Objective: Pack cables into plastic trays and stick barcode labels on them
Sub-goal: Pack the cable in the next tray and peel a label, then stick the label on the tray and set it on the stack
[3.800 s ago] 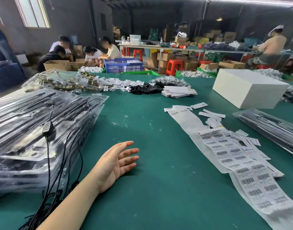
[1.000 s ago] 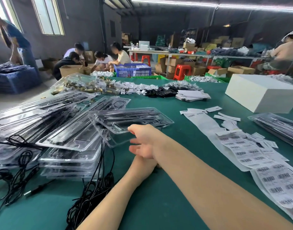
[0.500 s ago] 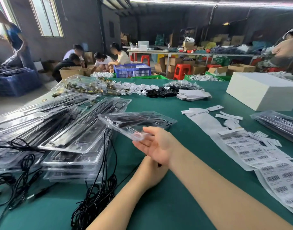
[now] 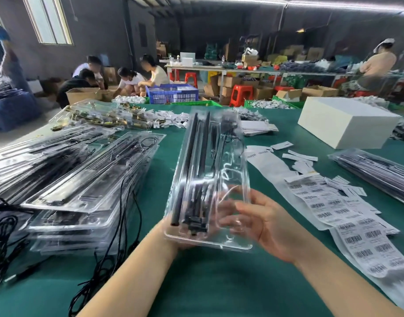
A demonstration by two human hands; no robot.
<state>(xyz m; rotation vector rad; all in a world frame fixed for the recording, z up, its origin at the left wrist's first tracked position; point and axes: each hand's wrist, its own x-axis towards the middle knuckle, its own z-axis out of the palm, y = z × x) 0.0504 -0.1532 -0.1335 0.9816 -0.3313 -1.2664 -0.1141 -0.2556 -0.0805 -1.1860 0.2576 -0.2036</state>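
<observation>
head view: a second ago the clear plastic tray (image 4: 210, 177) was just coming off the stack of trays (image 4: 82, 179) on our left, our right hand (image 4: 272, 227) reaching across our left forearm for it; now we have it lifted off the green table (image 4: 219, 289) and turned lengthwise, near end at our chest, far end pointing away; our right hand's fingers curl round the tray's near right edge, gripping it; our left hand (image 4: 173, 236) is mostly hidden under the near left corner and seems to support it, though we cannot tell how its fingers lie; inside the tray we see long black rods and a coiled black cable, so we judge this one packed and ready for a label; the strip of barcode labels (image 4: 347, 220) lies on the table just right of our right hand, untouched, so labelling is not yet done; loose black cables (image 4: 100, 271) trail off the near side of the stack.

writing: the labels show printed barcodes with small text beneath, too blurred for us to read; no brand is legible on the tray or on the white box (image 4: 347, 122) at far right.
</observation>
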